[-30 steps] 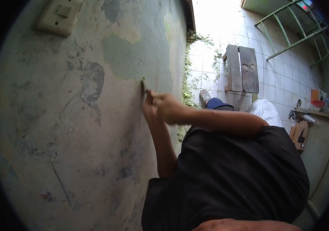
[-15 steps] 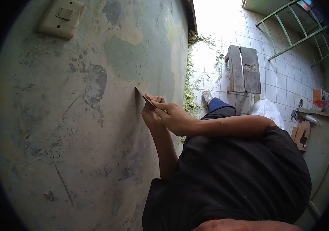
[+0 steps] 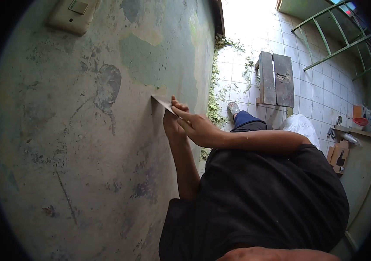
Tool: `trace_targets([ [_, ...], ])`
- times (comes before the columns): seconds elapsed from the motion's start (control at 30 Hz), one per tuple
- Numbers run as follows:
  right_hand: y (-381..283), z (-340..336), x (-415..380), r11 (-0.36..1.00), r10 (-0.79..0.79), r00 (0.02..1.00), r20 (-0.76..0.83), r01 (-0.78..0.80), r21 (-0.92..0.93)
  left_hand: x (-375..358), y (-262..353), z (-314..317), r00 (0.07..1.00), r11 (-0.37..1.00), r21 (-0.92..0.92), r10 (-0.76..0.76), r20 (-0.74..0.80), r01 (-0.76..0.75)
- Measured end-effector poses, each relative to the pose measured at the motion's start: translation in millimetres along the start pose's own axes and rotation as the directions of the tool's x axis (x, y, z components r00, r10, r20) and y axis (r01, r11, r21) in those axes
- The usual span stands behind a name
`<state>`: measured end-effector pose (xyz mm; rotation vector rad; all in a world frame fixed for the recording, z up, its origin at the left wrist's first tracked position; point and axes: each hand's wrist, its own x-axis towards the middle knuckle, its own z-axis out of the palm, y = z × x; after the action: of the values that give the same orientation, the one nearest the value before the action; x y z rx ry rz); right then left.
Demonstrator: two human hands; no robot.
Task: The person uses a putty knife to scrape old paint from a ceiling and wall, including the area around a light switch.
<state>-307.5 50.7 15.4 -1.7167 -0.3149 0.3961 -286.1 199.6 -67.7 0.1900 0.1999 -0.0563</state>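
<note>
A flat metal scraper blade [image 3: 163, 103] meets the mottled wall [image 3: 137, 130] with its edge, just below a patch of bare grey-green surface. My right hand [image 3: 200, 130] is closed on the scraper, fingers pressed along its near side. Behind it my left hand [image 3: 174, 127] is closed around the same scraper from the wall side, partly covered by the blade and my right hand. The handle is hidden by my fingers.
A switch plate [image 3: 73, 15] is fixed high on the wall. Peeled flakes [image 3: 213, 111] lie along the floor's edge. Further off are a dark wooden bench [image 3: 283, 80], a green metal frame [image 3: 329, 54], a white plastic bag [image 3: 300, 126] and a cardboard box [image 3: 338, 155].
The blade has turned so more of its flat face shows, and both hands have shifted slightly up the picture. My view has also moved a little.
</note>
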Motion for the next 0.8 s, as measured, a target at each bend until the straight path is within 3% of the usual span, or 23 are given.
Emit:
trace_targets([
  [0.03, 2.5, -2.2, -3.7, 0.998, -0.066, 0.998, 0.009, 0.066, -0.014, -10.6, -4.7, 15.2, 0.964, 0.952, 0.294, 0.154, -0.219, -0.086],
  [0.07, 10.8, -5.6, -1.7, 0.997, -0.075, 0.997, 0.006, 0.075, -0.019, -20.5, -10.0, 35.5, 0.861, 0.814, 0.572, 0.358, -0.361, -0.099],
  [0.1, 23.7, -7.2, 2.2, 0.994, -0.109, 0.994, 0.014, 0.109, -0.030, -35.1, -18.9, 60.2, 0.844, 0.730, 0.672, 0.433, -0.317, -0.122],
  [0.13, 31.6, -7.0, 4.9, 0.990, -0.137, 0.990, 0.027, 0.138, -0.037, -38.5, -17.4, 57.3, 0.842, 0.729, 0.673, 0.437, -0.316, -0.126],
  [0.2, 47.7, -0.4, 8.2, 0.993, -0.111, 0.993, 0.028, 0.112, -0.041, -42.3, -15.6, 48.7, 0.882, 0.165, 0.980, 0.471, 0.025, -0.115],
  [0.23, 55.5, 4.9, 8.9, 0.989, -0.149, 0.989, 0.004, 0.149, -0.025, -41.3, -28.1, 71.6, 0.842, -0.104, 0.992, 0.526, 0.120, -0.077],
  [0.27, 62.9, 9.8, 9.4, 0.982, -0.188, 0.982, -0.018, 0.187, -0.011, -39.5, -27.3, 70.5, 0.838, -0.103, 0.992, 0.533, 0.118, -0.074],
  [0.33, 65.0, 18.6, 10.6, 0.976, -0.216, 0.975, -0.054, 0.217, 0.008, -33.5, -23.8, 71.8, 0.791, -0.572, 0.813, 0.544, 0.280, 0.105],
  [0.37, 66.4, 21.7, 12.3, 0.970, -0.237, 0.966, -0.102, 0.241, 0.027, -32.2, -26.0, 73.9, 0.753, -0.550, 0.835, 0.565, 0.338, 0.037],
  [0.6, 48.0, 18.3, 18.2, 0.970, -0.213, 0.975, -0.067, 0.219, 0.104, -17.4, -22.7, 75.7, 0.714, -0.609, 0.792, 0.575, 0.399, 0.048],
  [0.8, 46.4, 23.3, 22.3, 0.986, -0.026, 0.999, -0.042, 0.033, 0.163, -1.0, -18.5, 89.0, 0.697, -0.709, 0.700, 0.544, 0.467, 0.084],
])
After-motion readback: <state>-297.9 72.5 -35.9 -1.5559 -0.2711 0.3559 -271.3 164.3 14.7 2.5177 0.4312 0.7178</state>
